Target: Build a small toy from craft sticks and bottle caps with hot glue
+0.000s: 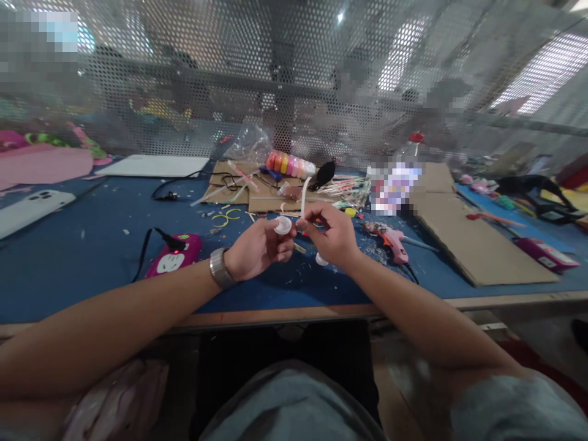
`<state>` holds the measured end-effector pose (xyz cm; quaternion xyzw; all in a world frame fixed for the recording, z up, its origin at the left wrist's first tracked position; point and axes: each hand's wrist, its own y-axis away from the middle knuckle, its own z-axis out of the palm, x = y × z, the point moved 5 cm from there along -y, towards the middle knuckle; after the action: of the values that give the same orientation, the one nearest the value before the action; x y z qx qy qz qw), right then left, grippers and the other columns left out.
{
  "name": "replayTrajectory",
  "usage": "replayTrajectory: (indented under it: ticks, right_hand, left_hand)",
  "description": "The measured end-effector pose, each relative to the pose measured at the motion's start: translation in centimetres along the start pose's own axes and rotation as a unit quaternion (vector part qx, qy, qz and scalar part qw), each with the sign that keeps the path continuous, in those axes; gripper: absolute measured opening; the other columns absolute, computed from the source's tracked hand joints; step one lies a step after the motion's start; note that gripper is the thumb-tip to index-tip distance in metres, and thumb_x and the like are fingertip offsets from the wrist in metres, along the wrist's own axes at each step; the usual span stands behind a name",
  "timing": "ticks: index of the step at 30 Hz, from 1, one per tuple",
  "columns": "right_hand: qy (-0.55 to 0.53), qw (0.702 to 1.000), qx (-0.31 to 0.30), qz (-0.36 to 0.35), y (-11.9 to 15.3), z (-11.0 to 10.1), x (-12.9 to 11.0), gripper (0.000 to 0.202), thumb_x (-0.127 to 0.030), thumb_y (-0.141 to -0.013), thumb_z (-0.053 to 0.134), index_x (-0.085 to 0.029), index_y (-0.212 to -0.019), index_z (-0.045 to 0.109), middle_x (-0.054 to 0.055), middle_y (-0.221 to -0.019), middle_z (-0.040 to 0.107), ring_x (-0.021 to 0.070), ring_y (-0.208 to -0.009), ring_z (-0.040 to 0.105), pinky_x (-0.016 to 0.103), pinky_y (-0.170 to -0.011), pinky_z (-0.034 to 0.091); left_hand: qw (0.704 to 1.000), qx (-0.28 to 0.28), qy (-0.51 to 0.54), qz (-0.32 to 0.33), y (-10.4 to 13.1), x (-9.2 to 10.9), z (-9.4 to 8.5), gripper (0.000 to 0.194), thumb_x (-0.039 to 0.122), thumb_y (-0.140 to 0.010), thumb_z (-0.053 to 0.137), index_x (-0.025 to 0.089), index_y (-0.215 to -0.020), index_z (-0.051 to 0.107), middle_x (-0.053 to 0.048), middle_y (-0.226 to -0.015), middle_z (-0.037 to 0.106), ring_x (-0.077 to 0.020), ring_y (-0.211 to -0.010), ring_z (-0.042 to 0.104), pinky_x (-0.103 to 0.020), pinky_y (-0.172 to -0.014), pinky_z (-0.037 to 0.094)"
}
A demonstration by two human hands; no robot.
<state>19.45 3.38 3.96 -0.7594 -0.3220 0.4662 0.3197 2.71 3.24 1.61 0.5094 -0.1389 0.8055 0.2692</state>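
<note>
Right, we start at the far left, where a white phone point(37, 208) lies on the blue tabletop point(110, 211), just in front of a pink sheet point(39, 165). Next along we find a flat white panel point(154, 165) towards the mesh screen point(220, 86), and nearer us a magenta power strip point(172, 256) with a black plug in it (yes, that's a red light glowing there). Then comes the action: our left hand point(257, 250), a metal watch point(222, 268) at its wrist, has thumb and fingers closed on a white round piece point(283, 226), up above the tabletop. Behind it we spot a multicoloured stack point(289, 165) over cardboard. Just beside, we see a pale strip point(304, 196) rising from our right hand point(334, 236), its lower end pinched between thumb and fingers. Another white piece point(321, 260) shows below that hand, partly hidden. Further right we pass a pink glue gun point(394, 244), a red-capped bottle point(400, 174) with a blurred label, a large cardboard sheet point(482, 239) and, finally, a magenta box point(546, 254).
</note>
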Motion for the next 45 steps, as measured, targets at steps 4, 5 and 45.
replayTrajectory:
  ticks: [4,5,45]
  right_hand:
    - [-0.008,0.997,0.000,0.074,-0.3,-0.2,2.8,0.032,-0.052,-0.100,0.079,-0.021,-0.098,0.071,0.002,-0.082,0.075,0.0177,-0.073,0.068,0.032,-0.071,0.054]
    - [-0.012,0.996,-0.008,0.085,-0.4,-0.3,3.3,0.033,-0.053,-0.098,0.081,-0.021,-0.102,0.071,0.002,-0.082,0.075,0.0180,-0.072,0.068,0.032,-0.070,0.053]
    - [-0.041,0.964,-0.234,0.118,-0.1,0.6,2.9,0.021,-0.040,-0.094,0.079,-0.020,-0.095,0.078,0.001,-0.076,0.075,0.0161,-0.066,0.062,0.028,-0.064,0.047]
  left_hand:
    - [0.999,0.018,-0.039,0.024,-0.1,0.2,-0.4,0.023,0.035,-0.094,0.060,0.014,-0.095,0.068,0.002,-0.063,0.043,-0.0132,-0.054,0.041,-0.023,-0.054,0.041]
    - [0.998,0.024,-0.053,0.031,-0.2,0.2,-0.5,0.024,0.036,-0.094,0.059,0.014,-0.098,0.068,0.003,-0.064,0.043,-0.0133,-0.054,0.041,-0.023,-0.054,0.041]
    - [0.899,0.014,-0.430,0.083,-0.2,-0.4,-1.1,0.048,0.064,-0.104,0.061,0.018,-0.098,0.071,-0.005,-0.083,0.073,-0.0152,-0.058,0.057,-0.029,-0.057,0.044]
